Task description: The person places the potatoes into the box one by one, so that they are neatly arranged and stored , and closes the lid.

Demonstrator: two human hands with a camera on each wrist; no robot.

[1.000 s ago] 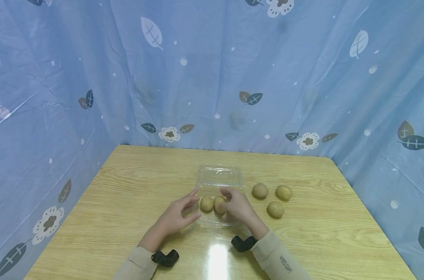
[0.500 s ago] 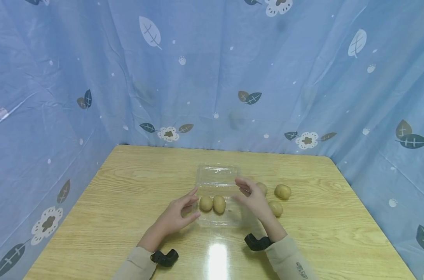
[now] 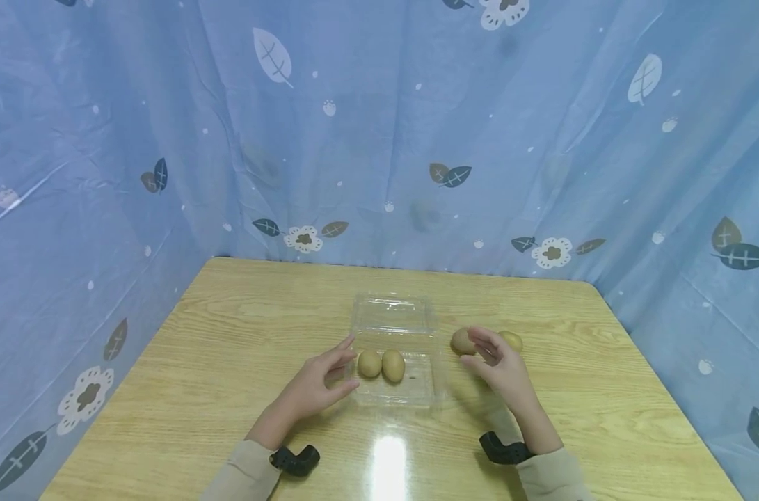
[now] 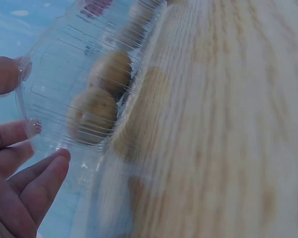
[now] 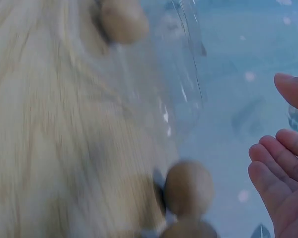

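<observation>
A clear plastic clamshell box (image 3: pixel 394 400) lies with its lid (image 3: pixel 392 313) folded back. Two potatoes, one on the left (image 3: pixel 369 364) and one beside it (image 3: pixel 393 366), sit in the base. My left hand (image 3: pixel 316 386) is at the box's left side; in the left wrist view its fingertips (image 4: pixel 35 126) touch the clear wall. My right hand (image 3: pixel 501 365) hovers right of the box with fingers spread and nothing between them. Near it are a potato (image 3: pixel 463 342) and another potato (image 3: pixel 511 340), partly covered by the hand. A third loose potato is hidden in the head view.
The box and potatoes stand on a wood-grain table (image 3: pixel 248 313). A blue patterned curtain (image 3: pixel 366 139) surrounds its back and sides. A black wrist device (image 3: pixel 298 460) is worn on the left wrist and another black wrist device (image 3: pixel 504 449) on the right.
My right hand has let go of the second potato inside the box and moved right, over the loose potatoes. The left hand has stayed at the box's left side.
</observation>
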